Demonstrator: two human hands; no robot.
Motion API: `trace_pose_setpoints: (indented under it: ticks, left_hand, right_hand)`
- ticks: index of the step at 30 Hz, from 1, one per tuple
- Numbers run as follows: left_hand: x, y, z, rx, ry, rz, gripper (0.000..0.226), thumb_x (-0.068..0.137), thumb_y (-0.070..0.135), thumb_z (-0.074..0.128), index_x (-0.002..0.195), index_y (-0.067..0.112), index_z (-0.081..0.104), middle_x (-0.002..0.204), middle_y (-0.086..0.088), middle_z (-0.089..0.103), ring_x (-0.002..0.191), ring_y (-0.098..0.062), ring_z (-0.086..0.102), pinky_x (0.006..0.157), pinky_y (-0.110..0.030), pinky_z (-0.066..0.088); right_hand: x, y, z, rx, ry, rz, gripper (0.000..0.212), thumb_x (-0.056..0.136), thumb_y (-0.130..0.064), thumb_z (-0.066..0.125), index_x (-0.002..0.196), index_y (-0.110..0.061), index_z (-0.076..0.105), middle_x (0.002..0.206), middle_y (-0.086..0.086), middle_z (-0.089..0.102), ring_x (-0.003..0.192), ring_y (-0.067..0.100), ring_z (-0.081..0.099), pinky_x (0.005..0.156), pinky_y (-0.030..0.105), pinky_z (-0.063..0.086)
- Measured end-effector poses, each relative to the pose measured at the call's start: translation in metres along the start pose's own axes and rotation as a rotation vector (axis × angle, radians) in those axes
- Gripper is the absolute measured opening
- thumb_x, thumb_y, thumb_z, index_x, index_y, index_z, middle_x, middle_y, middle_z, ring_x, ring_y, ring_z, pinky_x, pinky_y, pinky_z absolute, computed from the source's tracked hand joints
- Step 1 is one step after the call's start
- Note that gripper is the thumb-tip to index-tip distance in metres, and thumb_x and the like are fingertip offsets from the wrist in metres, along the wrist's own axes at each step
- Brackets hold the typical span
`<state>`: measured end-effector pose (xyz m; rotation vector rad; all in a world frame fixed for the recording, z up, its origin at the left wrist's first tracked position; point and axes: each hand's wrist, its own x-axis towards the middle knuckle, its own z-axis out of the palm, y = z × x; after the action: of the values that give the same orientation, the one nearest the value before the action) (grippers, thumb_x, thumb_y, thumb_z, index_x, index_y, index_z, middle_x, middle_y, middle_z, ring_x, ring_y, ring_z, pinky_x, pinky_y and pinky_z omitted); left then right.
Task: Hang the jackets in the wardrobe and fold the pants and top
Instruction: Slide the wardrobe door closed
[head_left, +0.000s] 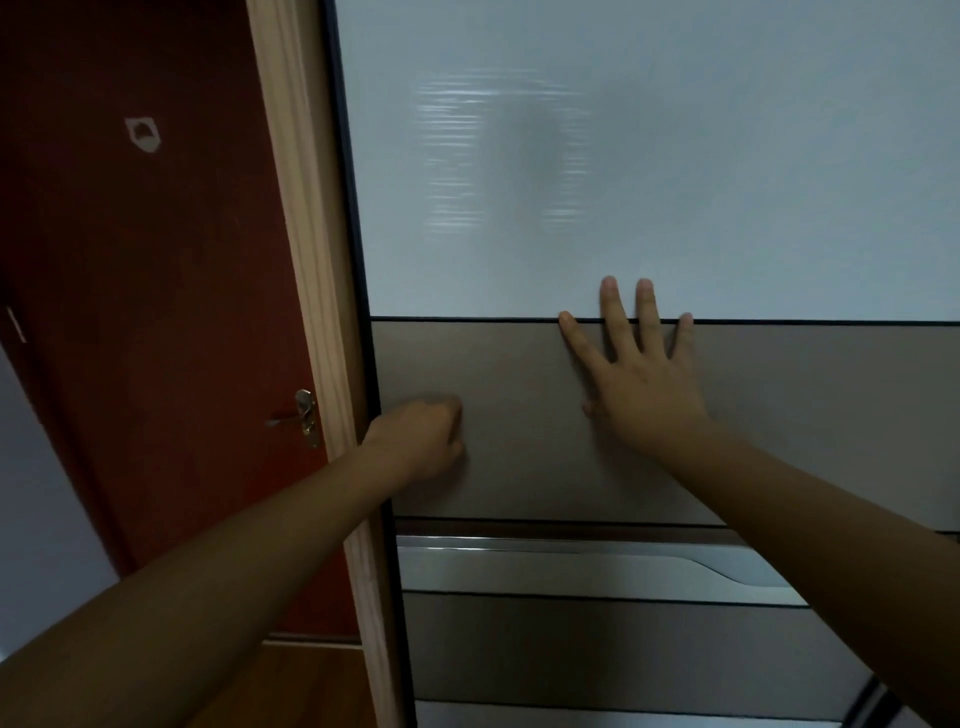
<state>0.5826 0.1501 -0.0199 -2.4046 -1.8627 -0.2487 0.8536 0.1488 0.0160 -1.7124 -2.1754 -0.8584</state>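
Observation:
The wardrobe's sliding door (519, 364) fills the view, with a pale glossy panel above and a brown panel below. My right hand (636, 376) lies flat on it, fingers spread straight across the seam between the two panels. My left hand (421, 441) is at the door's left edge on the brown panel, its fingers curled, knuckles against the surface; nothing shows in it. No jackets, pants or top are in view.
A red room door (156, 312) with a metal lever handle (301, 418) stands to the left, behind a light wooden frame (306, 260). A silver recessed handle strip (597, 564) runs across the wardrobe door below my hands. Wooden floor shows at the bottom left.

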Motion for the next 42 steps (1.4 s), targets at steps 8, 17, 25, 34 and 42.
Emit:
trace_pose_setpoints:
  ticks: [8,17,25,34,42]
  left_hand:
    - [-0.005,0.073,0.035,-0.206,-0.184,0.17,0.017,0.094,0.033,0.06,0.103,0.019,0.062,0.095,-0.001,0.062,0.091,-0.024,0.061,0.074,-0.033,0.047]
    - [-0.001,0.244,0.071,-0.249,-0.273,0.441,0.023,0.097,0.036,0.061,0.11,0.016,0.061,0.096,0.001,0.053,0.09,-0.019,0.054,0.073,-0.032,0.043]
    - [-0.011,0.441,0.078,-0.176,-0.301,0.684,0.033,0.096,0.046,0.058,0.121,0.025,0.06,0.116,0.0,0.065,0.103,-0.021,0.06,0.088,-0.032,0.049]
    - [-0.019,0.646,0.101,-0.185,-0.342,0.757,0.037,0.095,0.044,0.06,0.124,0.022,0.058,0.117,-0.001,0.064,0.108,-0.019,0.06,0.087,-0.03,0.047]
    - [0.009,0.752,0.113,-0.133,-0.313,0.817,0.04,0.096,0.047,0.056,0.13,0.026,0.054,0.129,0.0,0.058,0.107,-0.017,0.059,0.087,-0.029,0.043]
  right_hand:
    - [-0.076,0.031,-0.013,0.318,-0.328,0.005,0.057,0.1,-0.047,0.056,0.15,-0.027,0.04,0.154,0.007,0.043,0.135,0.029,0.047,0.105,0.038,0.042]
    - [-0.239,0.16,0.012,0.476,-0.844,0.424,0.065,0.095,-0.061,0.059,0.148,-0.026,0.045,0.146,0.003,0.053,0.126,0.022,0.054,0.092,0.027,0.04]
    - [-0.385,0.292,-0.005,0.501,-0.854,0.686,0.063,0.097,-0.06,0.056,0.148,-0.025,0.044,0.14,0.008,0.058,0.122,0.024,0.056,0.101,0.034,0.045]
    - [-0.521,0.441,-0.019,0.467,-0.865,0.837,0.057,0.099,-0.054,0.055,0.147,-0.025,0.045,0.139,0.005,0.058,0.123,0.021,0.056,0.105,0.034,0.044]
    - [-0.549,0.546,0.011,0.453,-0.821,0.885,0.056,0.099,-0.056,0.054,0.146,-0.025,0.046,0.14,0.003,0.058,0.124,0.021,0.056,0.106,0.035,0.044]
